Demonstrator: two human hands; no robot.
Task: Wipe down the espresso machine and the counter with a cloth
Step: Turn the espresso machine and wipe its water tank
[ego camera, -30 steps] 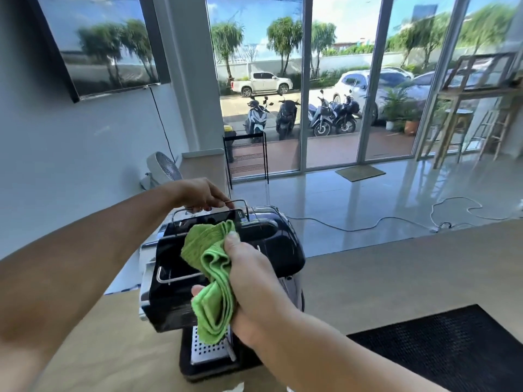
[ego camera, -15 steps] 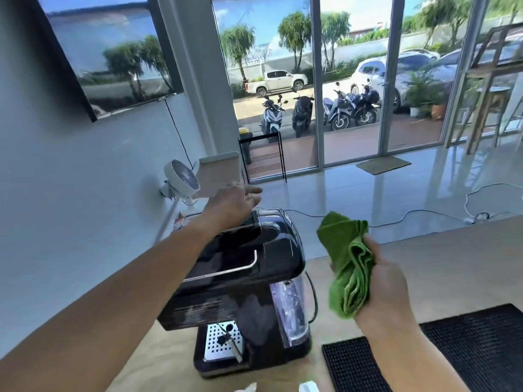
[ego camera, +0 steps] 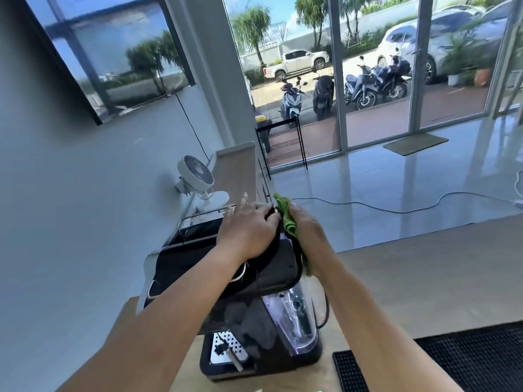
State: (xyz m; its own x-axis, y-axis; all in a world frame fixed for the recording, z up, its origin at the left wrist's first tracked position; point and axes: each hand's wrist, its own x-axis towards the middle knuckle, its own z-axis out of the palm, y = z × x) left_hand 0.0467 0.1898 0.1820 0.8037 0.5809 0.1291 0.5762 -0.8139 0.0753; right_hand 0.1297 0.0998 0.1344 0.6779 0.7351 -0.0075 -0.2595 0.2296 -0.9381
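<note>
Far left, a small round white plastic fan [ego camera: 195, 171] with a slatted grille sits on the side ledge. Next is the glossy black espresso machine [ego camera: 271, 267], boxy with rounded corners, standing on the pale matte tan counter [ego camera: 410, 278] towards its left end. It has a thin chrome rail round the top, a shiny perforated metal drip tray [ego camera: 226, 345] low at the front and a clear plastic water tank [ego camera: 294, 312] on its right side.

The left hand [ego camera: 249, 230] lies palm-down on the machine's top, fingers straight and close together, one tip lifted at the back. Right beside it, the fuzzy green cloth [ego camera: 288, 219] is bunched against the machine's top right edge. The right hand [ego camera: 310, 230] is wrapped round it, pressing it in. Its fingertips are tucked behind the cloth, so I can't tell how they sit.

Bottom right, a black rubber mat [ego camera: 467, 360] with a fine grid texture lies flat on the counter. Any lettering on the machine is too blurry to read.
</note>
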